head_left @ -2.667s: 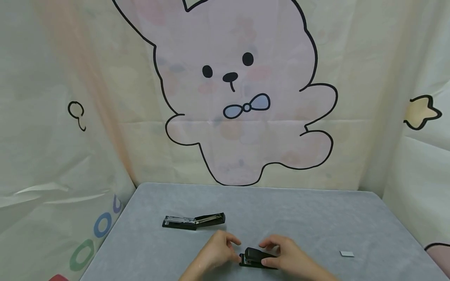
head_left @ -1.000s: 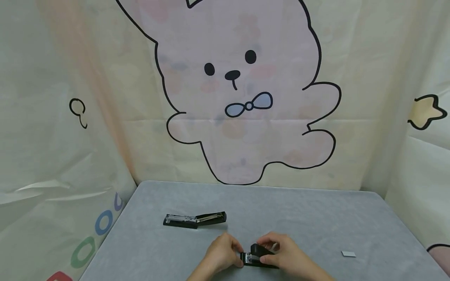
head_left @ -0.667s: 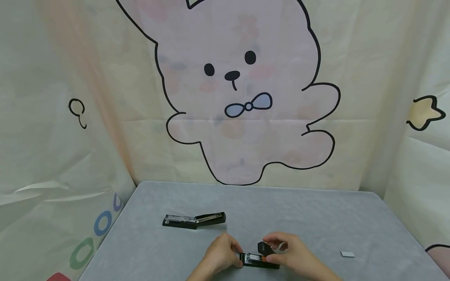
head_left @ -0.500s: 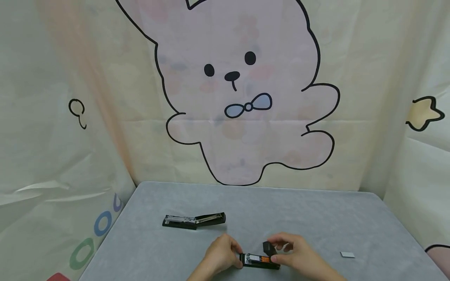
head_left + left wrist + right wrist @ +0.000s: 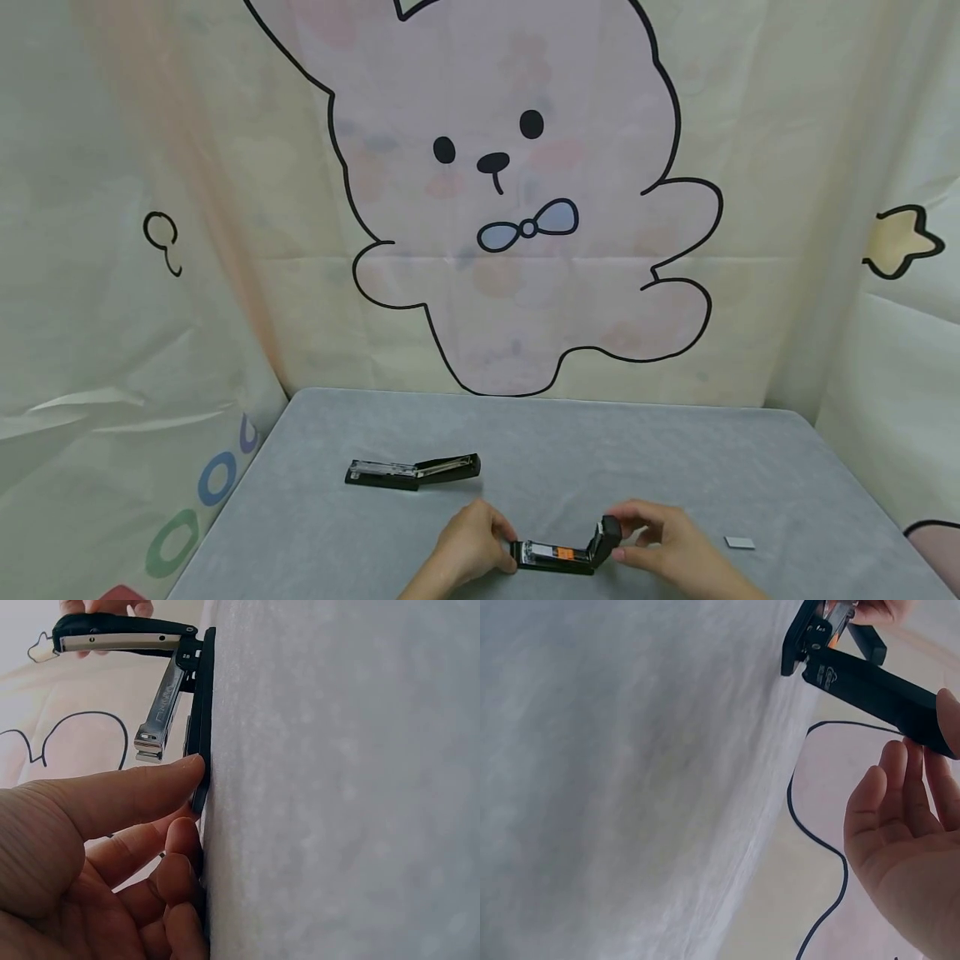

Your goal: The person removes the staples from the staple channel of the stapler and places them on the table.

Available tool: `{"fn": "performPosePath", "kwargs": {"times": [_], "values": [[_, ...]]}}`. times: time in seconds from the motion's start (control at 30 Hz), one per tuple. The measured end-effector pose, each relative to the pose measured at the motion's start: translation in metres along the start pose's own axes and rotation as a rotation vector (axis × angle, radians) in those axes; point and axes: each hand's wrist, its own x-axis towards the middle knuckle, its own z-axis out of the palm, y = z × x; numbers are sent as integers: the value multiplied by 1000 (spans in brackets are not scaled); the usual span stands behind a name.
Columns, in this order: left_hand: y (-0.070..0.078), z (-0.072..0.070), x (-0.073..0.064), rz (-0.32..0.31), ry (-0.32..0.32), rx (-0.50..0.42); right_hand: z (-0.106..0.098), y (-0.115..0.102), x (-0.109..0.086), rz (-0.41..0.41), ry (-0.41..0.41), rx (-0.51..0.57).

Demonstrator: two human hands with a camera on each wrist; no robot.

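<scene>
A black stapler (image 5: 551, 557) lies on the table near its front, its top arm (image 5: 603, 540) swung up steeply at the right end. An orange piece and the silver staple channel (image 5: 159, 705) show along its lower part. My left hand (image 5: 474, 537) pinches the front end of the base, thumb on one side and fingers on the other. The raised top arm is pinched near its tip by my right hand (image 5: 667, 540); the right wrist view shows thumb and fingertips on the black cover (image 5: 877, 690).
Farther back on the left lies a second black stapler (image 5: 412, 472), spread open. A small pale strip (image 5: 739, 542) lies to the right of my right hand. The grey cloth-covered table (image 5: 637, 450) meets printed curtains at the back and sides.
My right hand has lifted the stapler's top arm and swung it up to the right, uncovering the channel and orange piece. My left hand moved onto the base's end and stays there.
</scene>
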Motion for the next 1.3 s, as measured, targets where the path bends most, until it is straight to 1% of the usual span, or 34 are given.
{"fn": "performPosePath", "kwargs": {"times": [0.13,0.33,0.4,0.53,0.6,0.63,0.7,0.77,0.9,0.97,1.03,1.1,1.17,1.3], "values": [[0,0,0,3,-2,6,-4,6,-6,-26,4,21],[1,0,0,-9,-10,-7,-11,16,-13,5,10,49],[1,-1,0,-15,-14,-10,-15,19,-16,0,-3,59],[2,0,0,-11,-14,-2,-22,26,-22,62,-31,117],[2,0,0,-9,-14,0,-26,29,-25,119,-42,141],[2,0,0,-7,-13,3,-27,31,-25,140,-47,139],[3,0,0,-14,-18,1,-29,34,-27,153,-60,123],[3,0,0,-25,-21,-4,-31,37,-27,140,-81,107],[3,0,0,-48,-31,-10,-34,44,-27,57,-113,57],[3,0,0,-53,-31,-11,-35,48,-27,25,-126,40],[3,0,0,-51,-28,-9,-37,51,-28,10,-139,34],[3,1,0,-50,-25,-10,-38,54,-27,10,-150,32],[3,1,0,-50,-24,-14,-39,55,-27,32,-163,48],[3,2,0,-49,-14,-11,-41,59,-27,85,-200,118]]}}
